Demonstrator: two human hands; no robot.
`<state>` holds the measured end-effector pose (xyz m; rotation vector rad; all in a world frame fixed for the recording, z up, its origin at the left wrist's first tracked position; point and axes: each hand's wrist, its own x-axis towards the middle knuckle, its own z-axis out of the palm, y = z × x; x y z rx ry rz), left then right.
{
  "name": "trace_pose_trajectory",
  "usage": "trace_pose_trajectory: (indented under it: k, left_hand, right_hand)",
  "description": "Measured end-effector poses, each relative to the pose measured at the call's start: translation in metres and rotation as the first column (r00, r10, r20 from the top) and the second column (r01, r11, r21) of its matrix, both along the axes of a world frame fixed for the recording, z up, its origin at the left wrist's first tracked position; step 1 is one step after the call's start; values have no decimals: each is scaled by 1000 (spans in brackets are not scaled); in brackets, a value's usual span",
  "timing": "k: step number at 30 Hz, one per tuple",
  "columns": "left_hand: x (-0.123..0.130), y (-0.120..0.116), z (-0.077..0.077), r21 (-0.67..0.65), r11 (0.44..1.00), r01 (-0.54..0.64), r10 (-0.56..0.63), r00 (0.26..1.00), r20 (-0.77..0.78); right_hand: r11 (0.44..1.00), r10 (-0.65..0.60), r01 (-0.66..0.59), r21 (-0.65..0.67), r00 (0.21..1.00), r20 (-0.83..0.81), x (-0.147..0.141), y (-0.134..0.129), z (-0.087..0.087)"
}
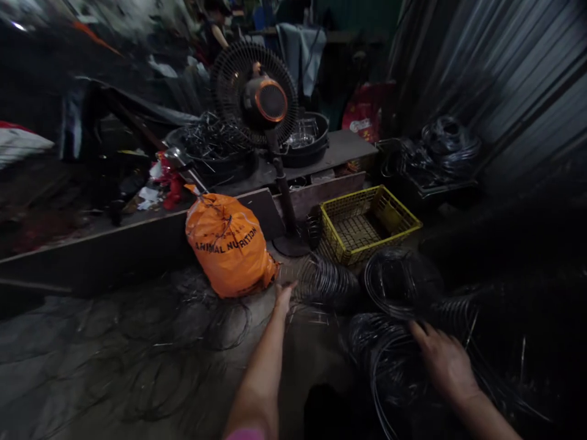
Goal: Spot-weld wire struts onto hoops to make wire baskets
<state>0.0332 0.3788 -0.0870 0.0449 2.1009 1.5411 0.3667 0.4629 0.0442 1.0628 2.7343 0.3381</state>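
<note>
My left hand reaches forward, thumb apart from the fingers, at the left end of a loose coil of metal wire on the floor. Whether it touches the coil is hard to make out. On the right, my right hand is held low over bundled wire coils, its fingers stretched out toward them and partly dark. Another ring of wire lies just beyond. Beside my left hand stands a tied orange sack printed "ANIMAL NUTRITION".
A standing fan rises behind the sack. A yellow plastic crate sits right of its base. Black tubs with metal pieces rest on a low platform. More wire coils are stacked by the corrugated wall. Another person is far back.
</note>
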Motion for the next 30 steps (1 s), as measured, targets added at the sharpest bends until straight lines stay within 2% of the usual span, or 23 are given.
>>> trace_pose_trajectory:
  k: [3, 5, 9, 11, 13, 14, 16, 17, 19, 22, 27, 30]
  left_hand:
    - [21, 23, -19, 8, 999, 42, -41, 999, -8]
    - [38, 30, -19, 28, 994, 103, -102, 993, -55]
    - [64, 34, 1, -72, 965, 251, -261, 923, -284]
    - [73, 33, 12, -137, 953, 271, -303, 877, -372]
    - [81, 31, 19, -167, 952, 256, -302, 870, -389]
    - [84, 31, 21, -190, 950, 247, -304, 870, -388]
    - [87, 31, 24, -264, 931, 251, -341, 857, -386]
    - [88, 33, 25, -311, 915, 257, -368, 846, -385]
    - [91, 37, 29, -395, 878, 270, -425, 819, -385]
    - [98, 45, 34, -455, 845, 281, -478, 778, -408]
    - [125, 49, 33, -428, 841, 331, -522, 705, -481]
    - [140, 45, 29, -393, 838, 378, -539, 682, -494]
  right_hand:
    - [1000, -14, 14, -15, 1000, 20, -1, 1, -1]
    - [998, -26, 27, -55, 1000, 13, 0, 2, -3]
    - [967, 5, -19, -254, 998, -56, 4, 10, 4]
    - [898, 63, -119, -424, 988, -143, -1, 17, 13]
    - [849, 29, -145, -509, 973, -228, -16, 27, 22]
    - [860, -31, -98, -501, 970, -243, -28, 34, 23]
    - [916, -194, 106, -388, 961, -197, -54, 48, 18]
    - [916, -235, 177, -359, 964, -124, -66, 55, 12]
    - [887, -228, 244, -392, 970, 89, -86, 70, -4]
    - [864, -141, 254, -434, 951, 275, -96, 93, -23]
    - [848, -35, 138, -512, 978, 207, -77, 142, -23]
    - [840, -28, 126, -527, 982, 189, -64, 155, -25]
